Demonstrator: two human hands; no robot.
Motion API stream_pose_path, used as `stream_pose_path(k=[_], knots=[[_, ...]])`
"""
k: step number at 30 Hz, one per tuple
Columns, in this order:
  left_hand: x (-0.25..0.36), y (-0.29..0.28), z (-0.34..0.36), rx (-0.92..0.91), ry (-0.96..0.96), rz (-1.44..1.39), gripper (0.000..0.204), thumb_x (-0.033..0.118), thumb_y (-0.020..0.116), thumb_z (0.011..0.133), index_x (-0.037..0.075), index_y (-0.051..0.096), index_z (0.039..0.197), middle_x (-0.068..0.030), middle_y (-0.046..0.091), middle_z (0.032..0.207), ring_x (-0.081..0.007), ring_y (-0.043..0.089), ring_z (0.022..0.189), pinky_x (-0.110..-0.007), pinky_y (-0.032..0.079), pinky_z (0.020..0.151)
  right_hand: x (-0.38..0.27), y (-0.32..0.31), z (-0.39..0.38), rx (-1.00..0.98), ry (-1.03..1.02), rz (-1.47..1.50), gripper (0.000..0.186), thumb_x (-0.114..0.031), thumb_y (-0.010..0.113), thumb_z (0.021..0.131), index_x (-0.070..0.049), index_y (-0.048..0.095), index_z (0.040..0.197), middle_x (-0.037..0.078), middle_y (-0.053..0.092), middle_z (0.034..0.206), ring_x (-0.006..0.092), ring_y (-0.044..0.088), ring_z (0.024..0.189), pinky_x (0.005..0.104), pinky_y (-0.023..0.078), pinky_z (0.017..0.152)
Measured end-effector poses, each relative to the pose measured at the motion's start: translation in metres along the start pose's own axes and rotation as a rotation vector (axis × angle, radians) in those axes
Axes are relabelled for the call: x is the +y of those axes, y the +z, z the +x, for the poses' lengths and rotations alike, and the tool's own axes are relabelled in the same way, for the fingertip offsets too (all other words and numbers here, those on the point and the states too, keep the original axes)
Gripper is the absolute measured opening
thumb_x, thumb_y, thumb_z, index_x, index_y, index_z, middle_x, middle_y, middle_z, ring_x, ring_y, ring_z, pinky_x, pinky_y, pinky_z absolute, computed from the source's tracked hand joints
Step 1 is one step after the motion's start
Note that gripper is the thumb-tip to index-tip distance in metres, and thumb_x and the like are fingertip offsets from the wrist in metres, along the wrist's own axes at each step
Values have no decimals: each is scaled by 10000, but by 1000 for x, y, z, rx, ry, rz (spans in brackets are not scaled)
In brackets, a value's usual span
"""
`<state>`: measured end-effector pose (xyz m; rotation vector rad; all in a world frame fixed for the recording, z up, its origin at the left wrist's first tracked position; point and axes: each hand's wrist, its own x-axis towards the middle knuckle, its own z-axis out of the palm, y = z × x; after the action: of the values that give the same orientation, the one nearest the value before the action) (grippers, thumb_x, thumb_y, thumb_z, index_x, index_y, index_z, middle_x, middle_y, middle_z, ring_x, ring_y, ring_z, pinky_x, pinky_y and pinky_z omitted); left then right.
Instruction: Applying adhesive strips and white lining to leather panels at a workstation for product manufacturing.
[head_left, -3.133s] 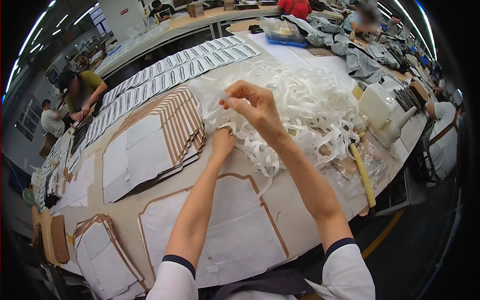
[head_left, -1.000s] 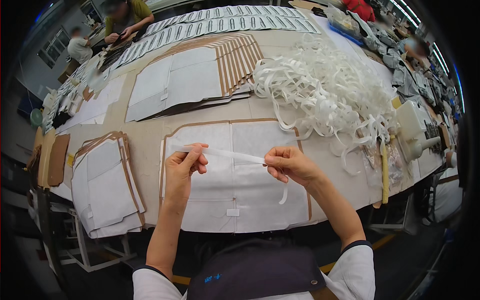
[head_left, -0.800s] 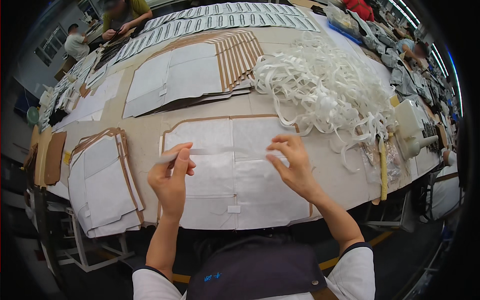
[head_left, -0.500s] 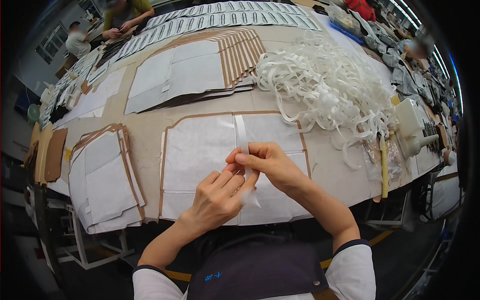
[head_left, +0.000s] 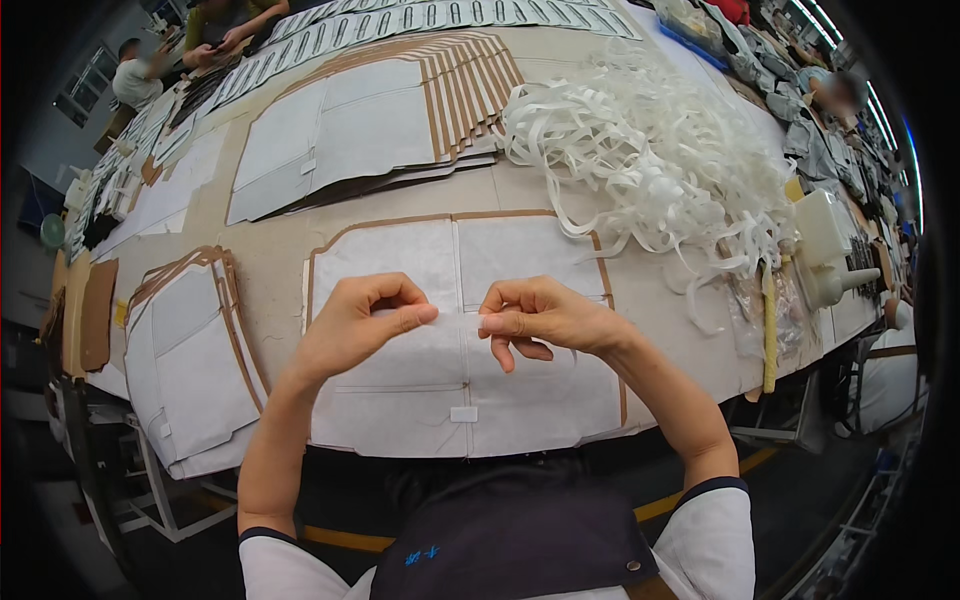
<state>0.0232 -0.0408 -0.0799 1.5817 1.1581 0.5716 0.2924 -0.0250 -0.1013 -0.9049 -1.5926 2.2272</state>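
A white fabric panel (head_left: 390, 400) with brown edging lies flat before me, with seams crossing it. Above it, my left hand (head_left: 365, 325) is closed, thumb and index fingertip pinched together. My right hand (head_left: 545, 318) pinches a white strip (head_left: 458, 321) between thumb and forefinger, other fingers loosely curled. The strip seems to span the short gap to my left fingertips, though it blends into the white panel. Part of it shows below my right hand. A small white rectangular piece (head_left: 463, 414) sits on the panel near its middle seam.
A large tangle of white tape (head_left: 650, 160) covers the right back. Brown-edged panels are stacked behind (head_left: 375, 125) and at left (head_left: 190, 370). A white plastic bottle (head_left: 820, 245) and yellow stick (head_left: 769, 330) are at right. Another person (head_left: 225, 35) works at the far left.
My hands have moved apart, left hand leftward and up, and the strip no longer stands upright between them. The small white piece on the panel is now uncovered. My view has shifted slightly.
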Motion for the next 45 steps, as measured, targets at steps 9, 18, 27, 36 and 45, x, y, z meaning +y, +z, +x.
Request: stream_pose_path(k=[9,18,27,36,45], knots=[[-70,-24,91,91,-76,92,217,211,720,920,0,692,885,2,645,789,-60,554,740,-230,453,680,30,-77,74,361,-86,-299,271,-235,598,1015,1,684,914,-32,548,675,46,433,581,238,336,519],[-88,-28,119,220,43,257,222,200,713,900,-14,664,865,-75,652,777,-145,556,720,-286,449,683,17,-94,89,591,-34,-703,254,-208,651,959,38,679,903,88,616,676,149,517,599,326,434,596],[-92,-28,134,215,-117,278,242,210,722,908,-1,638,822,-40,606,694,-106,507,649,-257,420,613,16,-109,103,611,3,-724,228,-182,690,904,41,673,856,206,642,692,346,629,658,409,480,652],[-88,-40,140,162,-218,256,231,206,729,905,7,648,820,21,550,668,-63,457,644,-237,399,589,25,-110,109,598,-10,-789,250,-211,714,885,21,657,811,186,638,665,357,627,646,443,469,636],[-90,-43,142,157,-235,236,227,189,748,893,0,659,803,35,545,651,-44,444,620,-227,381,551,20,-110,112,581,40,-789,259,-224,705,892,16,656,808,182,647,666,355,635,648,445,473,637]])
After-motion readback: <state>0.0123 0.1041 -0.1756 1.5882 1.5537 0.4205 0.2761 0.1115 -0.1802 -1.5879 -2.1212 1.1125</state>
